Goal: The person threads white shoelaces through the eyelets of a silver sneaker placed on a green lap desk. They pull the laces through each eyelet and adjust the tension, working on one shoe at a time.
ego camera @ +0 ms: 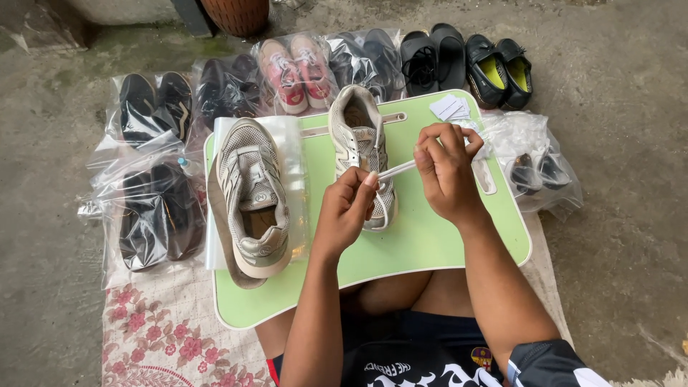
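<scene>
Outdoor yard or street-side spot used as an informal shoe-packing or selling place: rough, stained concrete ground (616, 215) all around a green lap tray (430, 244). Beyond and left of the tray lie pairs of shoes sealed in clear plastic bags (154, 215), with unbagged black pairs (466, 61) at its far edge. Under the tray, a floral mat (165, 337); a clay pot (238, 14) stands further back.

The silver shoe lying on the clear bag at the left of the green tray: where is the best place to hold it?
Probably the silver shoe is best gripped at its heel, coming from the near edge of the green tray. The heel points towards the person, and the open collar there gives fingers an edge.
</scene>
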